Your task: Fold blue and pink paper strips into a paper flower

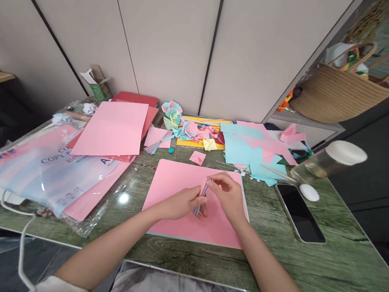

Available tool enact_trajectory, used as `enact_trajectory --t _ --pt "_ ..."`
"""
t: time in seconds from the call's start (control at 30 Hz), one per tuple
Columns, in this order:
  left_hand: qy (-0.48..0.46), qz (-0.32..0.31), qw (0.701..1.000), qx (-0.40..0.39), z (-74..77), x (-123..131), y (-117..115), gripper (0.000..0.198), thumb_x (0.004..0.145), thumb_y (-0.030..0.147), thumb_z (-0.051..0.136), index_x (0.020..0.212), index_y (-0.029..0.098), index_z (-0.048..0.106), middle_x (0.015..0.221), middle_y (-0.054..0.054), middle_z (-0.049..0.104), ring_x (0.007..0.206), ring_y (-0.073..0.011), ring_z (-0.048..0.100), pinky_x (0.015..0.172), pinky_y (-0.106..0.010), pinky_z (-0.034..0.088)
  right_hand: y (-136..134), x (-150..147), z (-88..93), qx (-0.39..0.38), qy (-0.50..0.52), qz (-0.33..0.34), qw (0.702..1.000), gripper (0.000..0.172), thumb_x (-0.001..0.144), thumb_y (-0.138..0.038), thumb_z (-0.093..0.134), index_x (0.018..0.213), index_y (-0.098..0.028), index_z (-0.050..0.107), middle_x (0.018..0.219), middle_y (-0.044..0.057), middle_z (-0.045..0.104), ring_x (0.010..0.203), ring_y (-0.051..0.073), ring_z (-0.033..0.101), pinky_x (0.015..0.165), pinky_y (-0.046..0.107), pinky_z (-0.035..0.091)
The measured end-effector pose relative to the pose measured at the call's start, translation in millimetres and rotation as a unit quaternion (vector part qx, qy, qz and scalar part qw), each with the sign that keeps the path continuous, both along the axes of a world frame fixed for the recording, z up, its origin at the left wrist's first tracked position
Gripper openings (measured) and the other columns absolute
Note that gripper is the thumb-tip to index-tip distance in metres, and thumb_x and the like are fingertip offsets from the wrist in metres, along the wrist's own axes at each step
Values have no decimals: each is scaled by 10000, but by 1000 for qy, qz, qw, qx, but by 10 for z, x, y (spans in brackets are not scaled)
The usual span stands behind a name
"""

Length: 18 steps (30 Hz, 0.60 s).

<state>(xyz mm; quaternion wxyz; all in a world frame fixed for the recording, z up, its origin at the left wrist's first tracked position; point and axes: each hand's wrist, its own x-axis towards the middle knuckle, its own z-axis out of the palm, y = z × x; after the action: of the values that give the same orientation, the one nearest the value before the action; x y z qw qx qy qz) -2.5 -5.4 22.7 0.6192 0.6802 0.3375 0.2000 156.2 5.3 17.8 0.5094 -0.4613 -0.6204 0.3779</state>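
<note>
Over a stack of pink paper [172, 221], both hands hold a bundle of thin blue-grey paper strips [204, 191], which stands tilted. My left hand [182, 203] wraps its fingers round the lower part. Higher up, the fingertips of my right hand [226, 192] pinch the top end. Whether the strips are separate or one folded piece is too small to tell. Just beyond the stack lies a small folded pink paper piece [197, 157]. A fringed paper piece [158, 144] rests farther left, beside a blue dot-like bit [171, 151].
Left are a plastic copy-paper bag [56, 164] and pink sheets [112, 129]. Paper flowers [173, 113] and a yellow tray [184, 141] sit at the back. Blue paper scraps [238, 147], a phone [299, 213], a white egg-shaped object [309, 192] and a bottle [318, 164] are right.
</note>
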Motion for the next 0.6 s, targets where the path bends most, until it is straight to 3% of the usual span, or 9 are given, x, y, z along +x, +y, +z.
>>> enact_trajectory --t 0.3,0.5,0.6 --pt "4 -20 1000 -4 5 -3 -4 360 834 455 289 817 144 470 803 -84 630 695 -145 576 664 -281 449 3 26 19 22 22 9 999 128 705 -296 608 636 -197 568 668 7 538 675 140 499 659 299 408" --pt "6 -11 1000 3 16 7 -3 341 837 435 300 798 145 477 797 -79 621 696 -146 572 678 -281 442 14 15 27 27 6 21 999 97 699 -255 616 786 -215 630 782 22 572 740 145 508 667 293 402" --pt "6 -5 1000 6 10 17 -10 317 840 418 305 784 151 467 793 -70 614 694 -144 570 684 -283 442 8 0 6 37 27 10 999 72 689 -254 630 748 -216 645 746 24 580 732 150 521 679 304 413"
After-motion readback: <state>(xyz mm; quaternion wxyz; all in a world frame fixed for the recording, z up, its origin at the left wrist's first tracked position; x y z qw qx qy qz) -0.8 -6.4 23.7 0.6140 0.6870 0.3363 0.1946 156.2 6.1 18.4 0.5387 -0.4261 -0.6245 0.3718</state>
